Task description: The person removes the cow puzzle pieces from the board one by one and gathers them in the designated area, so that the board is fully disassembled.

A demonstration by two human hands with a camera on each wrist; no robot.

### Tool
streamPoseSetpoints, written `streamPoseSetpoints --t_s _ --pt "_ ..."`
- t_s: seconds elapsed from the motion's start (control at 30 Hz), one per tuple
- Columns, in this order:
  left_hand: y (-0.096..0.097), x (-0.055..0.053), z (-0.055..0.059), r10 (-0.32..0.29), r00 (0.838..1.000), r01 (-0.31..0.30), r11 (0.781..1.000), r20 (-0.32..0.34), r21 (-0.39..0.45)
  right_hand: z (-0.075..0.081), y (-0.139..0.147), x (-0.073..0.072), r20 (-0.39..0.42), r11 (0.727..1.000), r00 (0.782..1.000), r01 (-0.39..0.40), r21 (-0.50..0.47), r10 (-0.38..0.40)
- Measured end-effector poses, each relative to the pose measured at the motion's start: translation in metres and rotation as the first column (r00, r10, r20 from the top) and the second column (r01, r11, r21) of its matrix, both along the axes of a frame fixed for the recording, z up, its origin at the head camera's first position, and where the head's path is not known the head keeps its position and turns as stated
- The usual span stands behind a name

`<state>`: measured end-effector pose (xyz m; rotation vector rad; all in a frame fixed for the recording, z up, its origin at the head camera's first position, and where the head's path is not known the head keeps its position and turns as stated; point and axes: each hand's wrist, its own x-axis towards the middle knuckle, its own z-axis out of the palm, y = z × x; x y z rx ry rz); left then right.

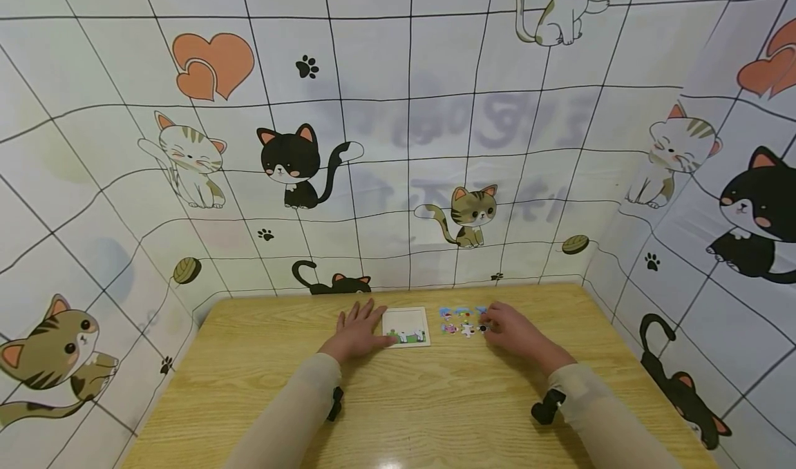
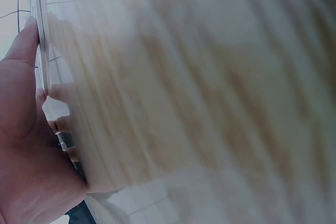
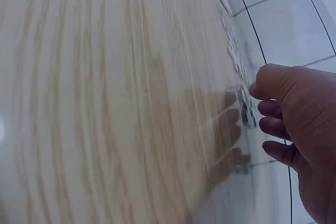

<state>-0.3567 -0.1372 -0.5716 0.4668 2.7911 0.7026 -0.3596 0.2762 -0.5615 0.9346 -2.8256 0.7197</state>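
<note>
A small white-framed jigsaw board lies on the table, with a strip of green and white picture along its lower part. My left hand rests at the board's left side, fingers spread and thumb reaching its lower left corner. To the right of the board, several colourful jigsaw pieces lie in two short rows. My right hand is at the right end of these rows, covering part of the last pieces. In the right wrist view its thumb comes right up to a jigsaw piece, with the other fingers loosely bent.
A wood-grain table stretches out in front of me, its far edge against a wall cloth printed with cats and grid lines. More of this cloth hangs on both sides. Black wrist straps sit on both sleeves.
</note>
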Motion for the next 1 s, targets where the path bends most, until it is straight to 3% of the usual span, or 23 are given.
streamPoseSetpoints --t_s 0.2,0.47,1.0 --pt "-0.005 -0.01 -0.023 -0.024 0.998 0.023 1.0 -0.054 -0.008 0.005 -0.022 0.002 -0.011 0.998 0.998 -0.057 -0.04 0.056" --pt "-0.001 0.003 0.007 -0.033 0.999 0.033 0.999 0.0 -0.013 0.011 -0.066 -0.003 0.026 0.996 0.996 -0.086 -0.028 0.087" --pt "-0.002 -0.001 0.006 -0.034 0.999 0.035 0.999 0.028 -0.035 0.021 -0.157 -0.006 0.177 0.978 0.963 -0.207 0.0 0.204"
